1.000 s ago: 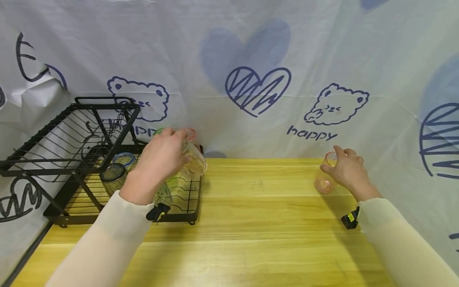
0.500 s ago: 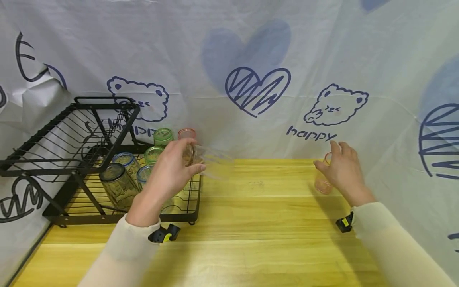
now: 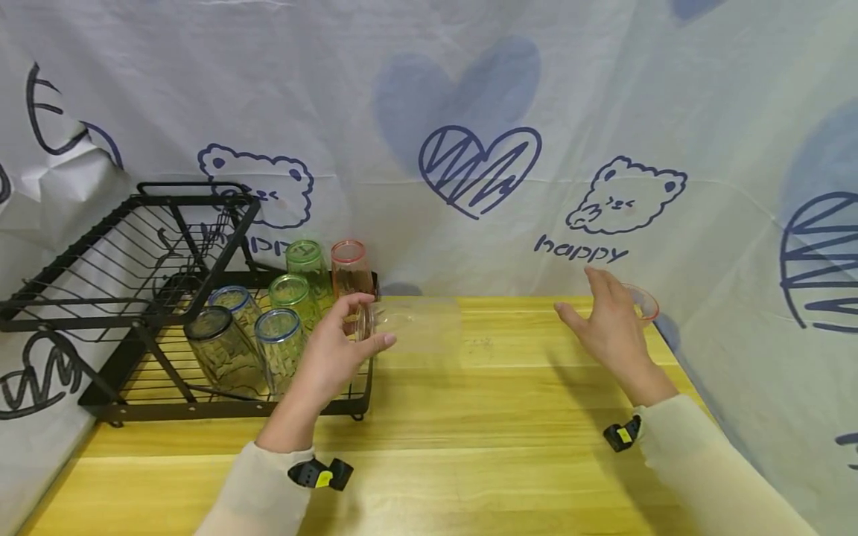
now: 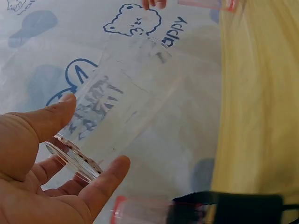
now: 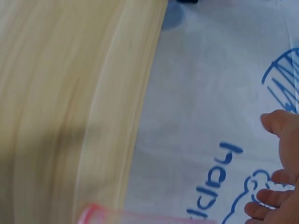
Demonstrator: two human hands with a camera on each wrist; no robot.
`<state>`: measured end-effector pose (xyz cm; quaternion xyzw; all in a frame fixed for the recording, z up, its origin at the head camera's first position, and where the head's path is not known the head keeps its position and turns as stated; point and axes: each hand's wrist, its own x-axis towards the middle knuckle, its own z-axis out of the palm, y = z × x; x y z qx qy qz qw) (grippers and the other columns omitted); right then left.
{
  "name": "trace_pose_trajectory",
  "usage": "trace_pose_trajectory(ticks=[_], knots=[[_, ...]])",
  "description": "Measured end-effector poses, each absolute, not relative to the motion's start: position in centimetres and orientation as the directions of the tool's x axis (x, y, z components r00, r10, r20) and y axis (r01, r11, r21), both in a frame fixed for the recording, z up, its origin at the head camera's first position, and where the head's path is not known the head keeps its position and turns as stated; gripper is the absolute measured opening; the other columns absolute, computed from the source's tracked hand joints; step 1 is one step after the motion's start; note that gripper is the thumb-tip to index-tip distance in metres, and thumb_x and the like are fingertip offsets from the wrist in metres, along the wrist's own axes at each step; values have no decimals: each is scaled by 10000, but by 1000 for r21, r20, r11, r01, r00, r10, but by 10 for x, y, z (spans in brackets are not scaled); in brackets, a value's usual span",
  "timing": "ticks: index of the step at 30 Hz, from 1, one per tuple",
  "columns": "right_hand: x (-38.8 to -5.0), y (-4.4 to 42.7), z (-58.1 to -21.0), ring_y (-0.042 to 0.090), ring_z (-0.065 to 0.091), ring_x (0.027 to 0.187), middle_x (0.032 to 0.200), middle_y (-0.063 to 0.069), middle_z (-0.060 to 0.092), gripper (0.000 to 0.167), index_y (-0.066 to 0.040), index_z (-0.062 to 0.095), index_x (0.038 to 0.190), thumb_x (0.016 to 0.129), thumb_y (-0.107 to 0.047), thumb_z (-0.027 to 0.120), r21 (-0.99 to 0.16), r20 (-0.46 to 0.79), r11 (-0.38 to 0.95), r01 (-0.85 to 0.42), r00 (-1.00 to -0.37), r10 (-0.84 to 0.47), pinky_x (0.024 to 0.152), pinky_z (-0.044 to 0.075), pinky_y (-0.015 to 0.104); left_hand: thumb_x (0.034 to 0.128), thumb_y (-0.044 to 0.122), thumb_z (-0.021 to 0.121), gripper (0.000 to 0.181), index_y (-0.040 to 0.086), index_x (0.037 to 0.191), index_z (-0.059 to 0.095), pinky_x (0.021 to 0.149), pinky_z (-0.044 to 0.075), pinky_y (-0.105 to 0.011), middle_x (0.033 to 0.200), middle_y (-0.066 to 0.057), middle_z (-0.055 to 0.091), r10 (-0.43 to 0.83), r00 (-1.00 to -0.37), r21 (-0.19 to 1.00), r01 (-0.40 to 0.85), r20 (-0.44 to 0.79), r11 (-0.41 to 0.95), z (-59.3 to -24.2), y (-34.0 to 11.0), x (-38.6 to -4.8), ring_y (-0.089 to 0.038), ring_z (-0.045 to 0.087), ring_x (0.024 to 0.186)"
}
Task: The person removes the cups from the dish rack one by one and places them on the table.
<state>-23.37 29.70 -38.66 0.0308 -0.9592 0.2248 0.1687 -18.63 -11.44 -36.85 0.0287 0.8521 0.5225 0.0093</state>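
Note:
My left hand (image 3: 333, 344) grips a clear drinking glass (image 3: 418, 325) by one end, thumb and fingers round its thick rim-like edge. The glass lies nearly sideways in the air, its far end pointing right. The left wrist view shows the same glass (image 4: 121, 100) see-through and faint against the wall sheet. My right hand (image 3: 608, 327) hovers over the table with thumb and fingers spread, holding nothing. Just right of it, partly hidden behind the hand, stands a red-rimmed clear glass (image 3: 649, 303). Its pinkish edge (image 5: 96, 213) appears low in the right wrist view.
At left a black two-tier dish rack (image 3: 221, 409) holds several glasses: red-rimmed (image 3: 351, 274), green (image 3: 304, 257), blue-rimmed (image 3: 278, 350) and dark grey (image 3: 224, 353). A patterned sheet (image 3: 375, 201) hangs behind the wooden table (image 3: 469, 461).
My left hand has brought the clear glass from over the rack rightward and turned it sideways. My right hand has let go of the red-rimmed glass and moved left, away from it.

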Motion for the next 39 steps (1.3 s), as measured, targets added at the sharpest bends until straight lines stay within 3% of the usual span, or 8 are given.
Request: trace_pose_trajectory(ticks=[3, 7, 15, 19, 25, 28, 33, 39], knots=[[-229, 286, -389, 536, 352, 1488, 1633, 303, 365, 826, 14, 328, 1617, 1019, -429, 686, -468, 361, 868, -168, -933, 14, 1177, 330, 723, 946, 301, 820, 649, 229, 1506, 499, 1033, 546, -544, 1574, -109, 478, 75, -997, 926, 28, 0, 376, -377, -113, -182, -389, 518, 1431], [-222, 270, -395, 511, 360, 1501, 1631, 287, 389, 805, 3, 354, 1611, 1027, -448, 676, -526, 360, 829, -190, -933, 15, 1203, 324, 688, 948, 272, 820, 636, 206, 1496, 504, 973, 566, -409, 1497, -99, 517, 94, -995, 962, 9, -17, 274, -386, -109, -177, -317, 589, 1344], [-202, 235, -409, 416, 459, 1470, 1656, 201, 394, 741, -103, 334, 1653, 1067, -462, 609, -743, 224, 635, -212, -973, -63, 1177, 435, 599, 971, 149, 782, 607, 155, 1504, 491, 920, 580, -302, 1484, -118, 489, 137, -988, 995, -56, -67, 82, -407, -99, -175, -236, 635, 1210], [-194, 219, -417, 409, 453, 1489, 1676, 173, 372, 685, -132, 320, 1663, 1085, -358, 609, -845, 175, 485, -226, -973, -148, 1185, 428, 596, 986, 90, 748, 596, 117, 1517, 479, 955, 612, -353, 1515, -155, 468, 167, -982, 996, -85, -82, -8, -416, -94, -176, -207, 614, 1147], [-184, 208, -425, 435, 412, 1512, 1715, 165, 282, 728, -180, 218, 1696, 1090, -278, 609, -899, 174, 341, -276, -938, -300, 1146, 446, 644, 1001, 65, 716, 578, 91, 1526, 473, 1032, 586, -491, 1585, -164, 435, 217, -972, 991, -110, -92, -70, -426, -90, -173, -201, 662, 1096], [-179, 205, -426, 442, 373, 1530, 1735, 152, 228, 810, -196, 180, 1703, 1056, -252, 665, -921, 182, 263, -286, -916, -358, 1141, 488, 557, 1005, 45, 702, 577, 87, 1531, 468, 1027, 589, -492, 1583, -175, 439, 233, -968, 988, -120, -95, -97, -430, -88, -173, -194, 665, 1106], [-173, 199, -424, 434, 340, 1535, 1752, 103, 178, 959, -269, 185, 1699, 960, -175, 789, -955, 157, 170, -242, -902, -401, 1076, 534, 302, 1013, 14, 675, 549, 82, 1521, 477, 1005, 601, -489, 1496, -207, 481, 252, -961, 978, -154, -116, -138, -432, -85, -171, -196, 659, 1101], [-167, 193, -423, 462, 461, 1444, 1694, 133, 261, 966, -293, 259, 1673, 914, -84, 819, -963, 146, 150, -223, -903, -404, 958, 610, 308, 1030, 18, 649, 515, 53, 1515, 480, 1012, 594, -515, 1353, -197, 549, 276, -952, 970, -184, -135, -160, -433, -82, -168, -196, 685, 1048]])
